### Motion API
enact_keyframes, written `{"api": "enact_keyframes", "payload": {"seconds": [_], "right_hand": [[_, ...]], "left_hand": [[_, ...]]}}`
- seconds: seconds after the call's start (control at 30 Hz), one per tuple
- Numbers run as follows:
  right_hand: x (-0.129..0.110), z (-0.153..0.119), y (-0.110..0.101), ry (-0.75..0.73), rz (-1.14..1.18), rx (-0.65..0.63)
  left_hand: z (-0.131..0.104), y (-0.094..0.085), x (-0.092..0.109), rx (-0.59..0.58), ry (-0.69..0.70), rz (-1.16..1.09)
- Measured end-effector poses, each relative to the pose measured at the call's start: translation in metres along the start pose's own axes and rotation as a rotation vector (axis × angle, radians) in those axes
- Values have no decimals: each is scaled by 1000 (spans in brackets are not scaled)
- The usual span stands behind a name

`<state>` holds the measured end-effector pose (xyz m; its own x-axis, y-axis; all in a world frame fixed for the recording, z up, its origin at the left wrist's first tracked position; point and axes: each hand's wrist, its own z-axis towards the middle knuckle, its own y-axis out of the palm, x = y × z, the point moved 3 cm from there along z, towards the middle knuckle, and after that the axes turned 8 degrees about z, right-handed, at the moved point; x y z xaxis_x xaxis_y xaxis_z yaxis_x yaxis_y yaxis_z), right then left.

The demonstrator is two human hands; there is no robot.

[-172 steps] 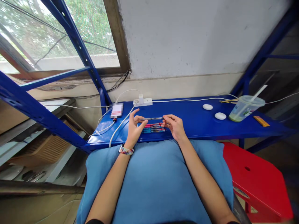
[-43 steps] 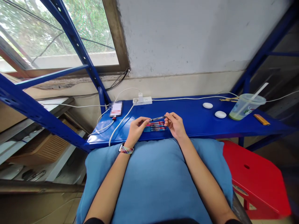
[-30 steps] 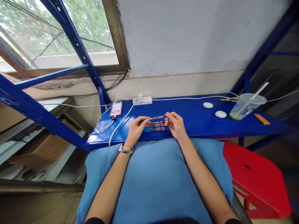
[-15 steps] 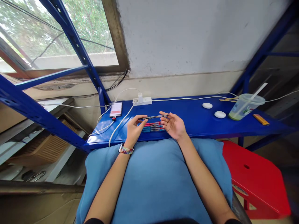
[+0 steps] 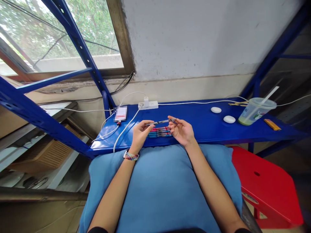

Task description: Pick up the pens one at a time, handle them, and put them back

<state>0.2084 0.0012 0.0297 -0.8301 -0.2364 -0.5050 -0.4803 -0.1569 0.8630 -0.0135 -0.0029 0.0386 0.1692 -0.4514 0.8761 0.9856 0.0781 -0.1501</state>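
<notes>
One finger of the left hand has lowered since the earliest frame. Open table runs toward 3 o'clock; its near edge and a pen row lie at 6. That hand pinches the pen above the row; the right hand, palm upturned, cups its end, grip unclear.

Black sleeve ends show at about seven and five o'clock, and a multicoloured patterned band circles the left wrist.
</notes>
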Motion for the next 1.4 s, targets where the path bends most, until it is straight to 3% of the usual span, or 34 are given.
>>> {"api": "enact_keyframes", "payload": {"seconds": [0.4,0.53,0.87,1.4], "right_hand": [[-2,-3,7,90,183,-15],[-2,-2,5,60,192,41],[-1,-2,4,64,129,-46],[-2,1,0,57,188,-2]], "left_hand": [[0,0,1,24,-12,-18],[0,0,0,15,-9,-22],[0,0,-2,15,-7,-36],[0,0,0,-1,-4,-22]]}}
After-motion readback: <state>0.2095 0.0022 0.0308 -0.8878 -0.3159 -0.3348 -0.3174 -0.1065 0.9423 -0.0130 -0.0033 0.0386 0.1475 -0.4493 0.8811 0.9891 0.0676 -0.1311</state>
